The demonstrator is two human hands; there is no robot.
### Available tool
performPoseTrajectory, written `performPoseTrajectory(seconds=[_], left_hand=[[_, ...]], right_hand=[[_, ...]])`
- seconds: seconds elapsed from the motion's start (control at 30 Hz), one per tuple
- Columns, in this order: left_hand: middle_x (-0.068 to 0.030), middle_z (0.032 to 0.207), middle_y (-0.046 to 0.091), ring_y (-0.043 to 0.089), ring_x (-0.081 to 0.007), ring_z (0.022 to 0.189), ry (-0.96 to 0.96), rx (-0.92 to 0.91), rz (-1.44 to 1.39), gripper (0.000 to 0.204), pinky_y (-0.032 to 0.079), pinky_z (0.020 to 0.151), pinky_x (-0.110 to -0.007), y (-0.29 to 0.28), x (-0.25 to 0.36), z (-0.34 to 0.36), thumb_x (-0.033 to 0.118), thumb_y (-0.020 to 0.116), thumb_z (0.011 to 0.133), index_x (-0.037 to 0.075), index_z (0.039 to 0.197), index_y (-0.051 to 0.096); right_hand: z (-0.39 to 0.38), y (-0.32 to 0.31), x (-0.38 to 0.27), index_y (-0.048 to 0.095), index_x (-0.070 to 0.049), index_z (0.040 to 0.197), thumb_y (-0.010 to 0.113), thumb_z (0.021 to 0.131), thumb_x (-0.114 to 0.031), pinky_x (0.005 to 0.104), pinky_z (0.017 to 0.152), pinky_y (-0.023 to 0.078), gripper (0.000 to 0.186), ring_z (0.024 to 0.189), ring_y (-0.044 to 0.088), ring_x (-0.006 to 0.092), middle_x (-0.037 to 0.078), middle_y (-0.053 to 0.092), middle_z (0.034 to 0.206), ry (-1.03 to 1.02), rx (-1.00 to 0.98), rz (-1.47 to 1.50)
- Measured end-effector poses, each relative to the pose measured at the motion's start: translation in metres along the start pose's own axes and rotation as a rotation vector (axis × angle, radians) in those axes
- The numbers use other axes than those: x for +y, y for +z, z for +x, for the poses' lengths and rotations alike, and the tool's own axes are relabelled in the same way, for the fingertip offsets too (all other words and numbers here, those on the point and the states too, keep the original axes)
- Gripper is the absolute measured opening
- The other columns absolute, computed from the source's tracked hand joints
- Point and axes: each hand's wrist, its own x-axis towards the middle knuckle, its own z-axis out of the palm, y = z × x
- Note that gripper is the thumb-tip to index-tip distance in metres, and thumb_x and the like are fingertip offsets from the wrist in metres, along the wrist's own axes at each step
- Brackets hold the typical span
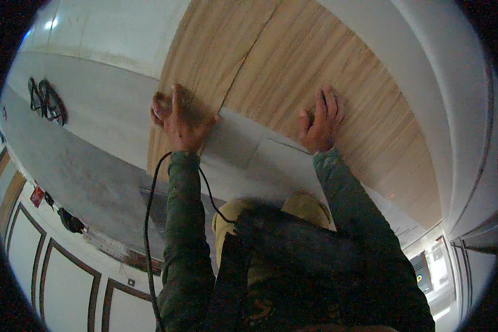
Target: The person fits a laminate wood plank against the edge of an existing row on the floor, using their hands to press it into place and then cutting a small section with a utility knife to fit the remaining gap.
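Pale wood-grain boards (299, 61) lie in front of me, with a dark seam running between them. My left hand (182, 124) rests at the left board, its thumb spread to the right and its index finger straight. The other fingers of that hand bend at the board's left edge. My right hand (323, 122) lies on the right board, palm down, fingers stretched forward and thumb out to the left. Between my hands and knees shows a grey, smooth surface (243, 144) that meets the boards' near edge. Neither hand has anything lifted.
A black cable (148, 232) loops around my left forearm. Black strappy items (47, 102), perhaps sandals, lie at the far left on the grey floor (88, 141). White panels with dark trim (66, 276) stand at lower left. A pale curved surface (426, 72) borders the boards on the right.
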Motion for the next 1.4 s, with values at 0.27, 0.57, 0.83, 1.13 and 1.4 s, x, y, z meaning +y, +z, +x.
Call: performPoseTrajectory(seconds=[0.27,0.57,0.83,1.13,1.4], left_hand=[[-0.0277,0.142,0.032,0.016,-0.0433,0.139,-0.02,0.001,-0.046,0.116,0.01,0.112,-0.052,0.01,-0.012,-0.005,0.038,0.091,0.043,0.011,0.143,0.038],[-0.0293,0.146,0.022,0.013,-0.044,0.14,0.0,0.15,-0.3,0.116,0.015,0.111,-0.059,0.016,0.026,0.077,0.052,0.084,0.058,0.007,0.147,0.026],[-0.0182,0.149,0.023,0.021,-0.0458,0.138,-0.37,-0.116,0.03,0.122,0.013,0.109,-0.068,-0.004,0.116,0.144,0.05,0.085,0.052,0.007,0.148,0.024],[-0.0211,0.148,0.023,0.02,-0.0502,0.136,-0.236,-0.038,-0.029,0.122,0.014,0.108,-0.068,0.008,0.096,0.136,0.052,0.085,0.05,0.013,0.148,0.024],[-0.018,0.145,0.025,0.021,-0.0494,0.134,-0.192,-0.068,0.027,0.119,0.014,0.107,-0.069,0.014,0.097,0.13,0.051,0.084,0.054,0.016,0.149,0.022]], right_hand=[[-0.006,0.004,0.001,0.046,0.002,0.133,0.058,0.085,-0.029,0.0565,0.109,0.024,0.058,0.133,0.031,0.0418,0.017,0.037,0.146,-0.011,-0.034,0.008],[-0.01,-0.001,0.0,0.046,0.001,0.133,0.055,0.088,-0.029,0.0553,0.109,0.024,0.054,0.135,0.03,0.0402,0.016,0.036,0.147,0.022,-0.084,-0.047],[-0.011,0.009,0.002,0.047,0.003,0.129,0.051,0.092,-0.03,0.0521,0.11,0.024,0.049,0.133,0.031,0.0422,0.02,0.037,0.145,-0.034,0.02,0.053],[-0.012,0.006,0.002,0.048,-0.002,0.13,0.05,0.092,-0.032,0.0547,0.109,0.022,0.049,0.134,0.031,0.0418,0.017,0.038,0.146,-0.01,-0.012,-0.04],[-0.011,0.008,0.006,0.047,0.002,0.13,0.047,0.093,-0.033,0.0536,0.109,0.022,0.051,0.133,0.031,0.043,0.021,0.039,0.143,-0.011,-0.009,0.037]])
